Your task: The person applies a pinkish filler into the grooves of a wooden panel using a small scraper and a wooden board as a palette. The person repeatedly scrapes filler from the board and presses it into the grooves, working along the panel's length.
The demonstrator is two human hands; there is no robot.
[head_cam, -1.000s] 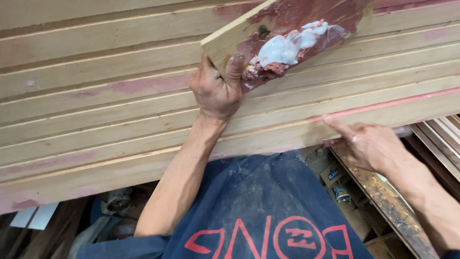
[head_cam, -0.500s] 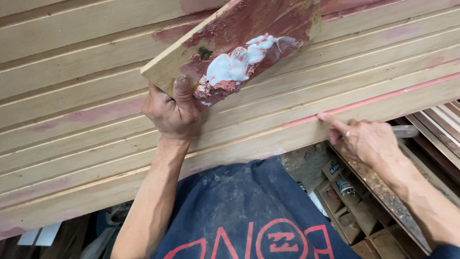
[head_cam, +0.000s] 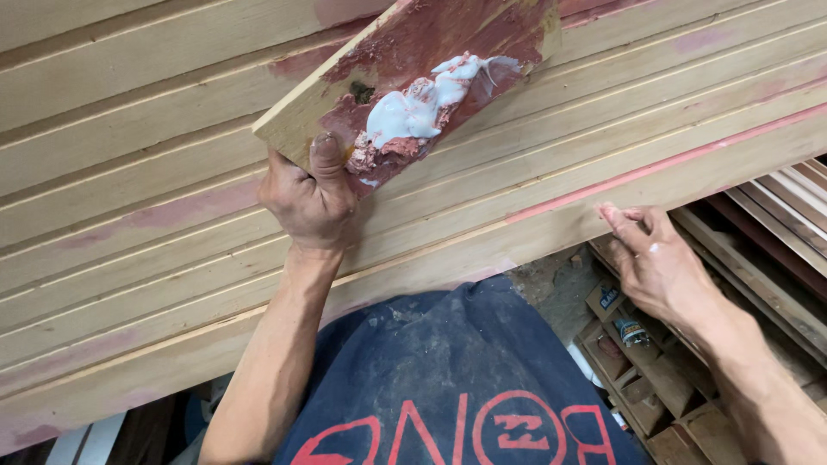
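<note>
The left hand [head_cam: 306, 194] grips a wooden board [head_cam: 413, 69] by its lower corner, thumb pressed on the red-stained face and fingers curled behind the edge. The board is tilted, its far end rising toward the top right. On its face sits a lump of white paste [head_cam: 418, 108] mixed with reddish filler, just above the thumb. Compared with a second ago, the board and the left hand lie further left in view, and the board appears larger and closer to the camera; the grip itself is unchanged.

The right hand [head_cam: 659, 263] is open and holds nothing; its fingertips [head_cam: 613, 215] touch the lower edge of the grooved planks [head_cam: 129, 198] that fill the view, right at the pink-red streak [head_cam: 655, 164] along that edge. It has stayed on the same stretch of edge throughout.

Below the planks, the person's dark blue shirt [head_cam: 448, 370] with red print shows, and to the right a wooden crate [head_cam: 637, 379] with small compartments stands beside stacked slats [head_cam: 775, 224]
</note>
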